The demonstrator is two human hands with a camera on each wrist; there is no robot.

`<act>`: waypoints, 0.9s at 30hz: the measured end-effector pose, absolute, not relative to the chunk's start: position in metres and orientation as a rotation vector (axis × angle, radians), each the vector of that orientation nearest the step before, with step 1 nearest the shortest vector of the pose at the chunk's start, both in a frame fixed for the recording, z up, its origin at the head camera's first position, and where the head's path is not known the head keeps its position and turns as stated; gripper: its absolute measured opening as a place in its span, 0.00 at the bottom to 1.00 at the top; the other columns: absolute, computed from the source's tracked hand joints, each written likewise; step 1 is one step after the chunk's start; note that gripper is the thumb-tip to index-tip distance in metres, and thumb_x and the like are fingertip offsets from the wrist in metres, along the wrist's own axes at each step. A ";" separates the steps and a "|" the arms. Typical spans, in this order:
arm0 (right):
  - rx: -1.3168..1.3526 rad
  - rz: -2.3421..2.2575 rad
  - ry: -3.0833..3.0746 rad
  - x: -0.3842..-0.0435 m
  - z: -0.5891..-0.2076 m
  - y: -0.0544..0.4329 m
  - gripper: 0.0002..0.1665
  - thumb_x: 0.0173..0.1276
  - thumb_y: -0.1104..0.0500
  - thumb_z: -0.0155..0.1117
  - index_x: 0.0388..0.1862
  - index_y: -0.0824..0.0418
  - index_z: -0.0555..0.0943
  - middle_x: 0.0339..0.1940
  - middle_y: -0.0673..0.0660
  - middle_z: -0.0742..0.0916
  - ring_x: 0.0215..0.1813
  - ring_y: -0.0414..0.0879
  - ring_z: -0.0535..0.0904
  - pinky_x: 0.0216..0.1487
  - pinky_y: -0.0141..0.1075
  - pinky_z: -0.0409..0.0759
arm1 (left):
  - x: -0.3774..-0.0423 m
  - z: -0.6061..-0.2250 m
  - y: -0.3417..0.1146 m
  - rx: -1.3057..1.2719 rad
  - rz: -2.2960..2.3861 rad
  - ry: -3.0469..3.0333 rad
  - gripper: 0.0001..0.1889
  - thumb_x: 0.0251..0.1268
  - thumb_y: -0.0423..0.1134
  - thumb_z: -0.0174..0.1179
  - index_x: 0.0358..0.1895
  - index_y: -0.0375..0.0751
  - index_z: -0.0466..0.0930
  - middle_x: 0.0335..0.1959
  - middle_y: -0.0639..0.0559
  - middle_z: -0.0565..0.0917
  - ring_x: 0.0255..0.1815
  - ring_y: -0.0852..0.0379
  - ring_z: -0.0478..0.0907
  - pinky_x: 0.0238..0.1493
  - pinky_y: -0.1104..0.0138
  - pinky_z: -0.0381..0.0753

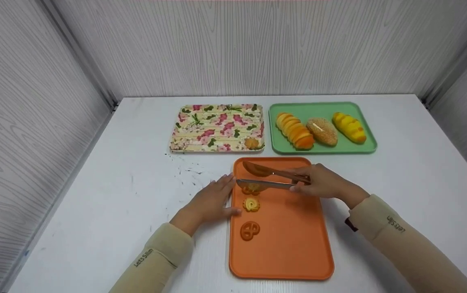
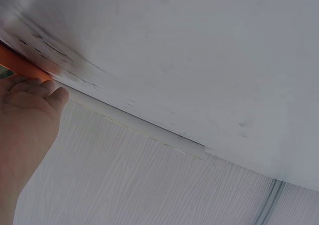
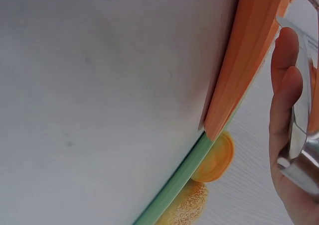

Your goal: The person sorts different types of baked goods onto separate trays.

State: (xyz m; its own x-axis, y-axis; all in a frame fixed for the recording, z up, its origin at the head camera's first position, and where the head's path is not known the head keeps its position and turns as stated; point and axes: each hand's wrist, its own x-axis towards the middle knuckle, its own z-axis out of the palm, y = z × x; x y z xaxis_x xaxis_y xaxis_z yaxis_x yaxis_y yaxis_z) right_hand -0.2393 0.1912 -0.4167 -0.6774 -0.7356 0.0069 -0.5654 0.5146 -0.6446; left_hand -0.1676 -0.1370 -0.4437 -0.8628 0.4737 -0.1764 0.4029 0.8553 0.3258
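My right hand point(image 1: 327, 183) grips a pair of metal tongs point(image 1: 266, 184) over the upper part of the orange tray point(image 1: 290, 244). The tongs' arms are spread apart and point left, with nothing between their tips. Under the lower arm lies a cookie point(image 1: 251, 191), partly covered by it. Below that are a round swirl cookie point(image 1: 251, 204) and a pretzel-shaped cookie point(image 1: 250, 230), lined up along the tray's left side. With fingers extended, my left hand point(image 1: 211, 203) is at the tray's left rim, its thumb reaching over the edge.
Behind the orange tray stands a floral tray point(image 1: 200, 122) with one flower-shaped cookie point(image 1: 251, 143) in its near right corner. Beside it, a green tray point(image 1: 319, 107) holds a sliced loaf point(image 1: 294, 130), a seeded bun point(image 1: 323, 131) and a yellow twisted bread point(image 1: 349, 127). Panel walls enclose the table.
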 end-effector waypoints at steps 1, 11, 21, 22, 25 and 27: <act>-1.100 -0.917 2.484 -0.239 -0.417 0.191 0.32 0.65 0.43 0.64 0.64 0.54 0.76 0.35 0.46 0.86 0.22 0.39 0.68 0.24 0.33 0.66 | -0.168 -0.444 -0.137 0.667 0.406 2.782 0.49 0.62 0.66 0.53 0.76 0.38 0.46 0.77 0.47 0.45 0.76 0.51 0.42 0.72 0.57 0.46; -1.166 -0.868 2.503 -0.235 -0.418 0.191 0.29 0.64 0.43 0.64 0.60 0.55 0.79 0.31 0.43 0.85 0.20 0.38 0.66 0.23 0.33 0.66 | -0.168 -0.445 -0.136 0.653 0.388 2.778 0.49 0.62 0.66 0.53 0.76 0.39 0.46 0.77 0.49 0.45 0.76 0.52 0.41 0.72 0.57 0.46; -1.212 -0.828 2.542 -0.233 -0.418 0.191 0.26 0.65 0.46 0.65 0.61 0.52 0.79 0.25 0.42 0.81 0.19 0.36 0.62 0.22 0.32 0.63 | -0.169 -0.445 -0.136 0.646 0.386 2.772 0.50 0.61 0.67 0.51 0.76 0.39 0.43 0.77 0.48 0.44 0.76 0.52 0.40 0.72 0.58 0.45; -1.219 -0.827 2.547 -0.233 -0.418 0.191 0.26 0.65 0.46 0.65 0.60 0.52 0.79 0.25 0.42 0.81 0.19 0.36 0.63 0.22 0.32 0.63 | -0.169 -0.445 -0.136 0.646 0.388 2.773 0.50 0.62 0.67 0.51 0.76 0.38 0.43 0.77 0.48 0.44 0.76 0.52 0.40 0.72 0.57 0.45; -1.225 -0.831 2.559 -0.232 -0.417 0.191 0.25 0.64 0.47 0.66 0.59 0.54 0.81 0.25 0.42 0.81 0.21 0.37 0.65 0.24 0.32 0.65 | -0.169 -0.446 -0.136 0.650 0.390 2.777 0.50 0.62 0.67 0.51 0.76 0.38 0.43 0.77 0.48 0.44 0.76 0.51 0.41 0.72 0.57 0.45; -1.220 -0.827 2.566 -0.231 -0.416 0.191 0.25 0.64 0.48 0.66 0.58 0.55 0.81 0.25 0.42 0.82 0.22 0.37 0.65 0.24 0.32 0.65 | -0.169 -0.446 -0.136 0.652 0.393 2.780 0.50 0.62 0.67 0.51 0.76 0.38 0.44 0.77 0.48 0.44 0.76 0.51 0.41 0.72 0.57 0.45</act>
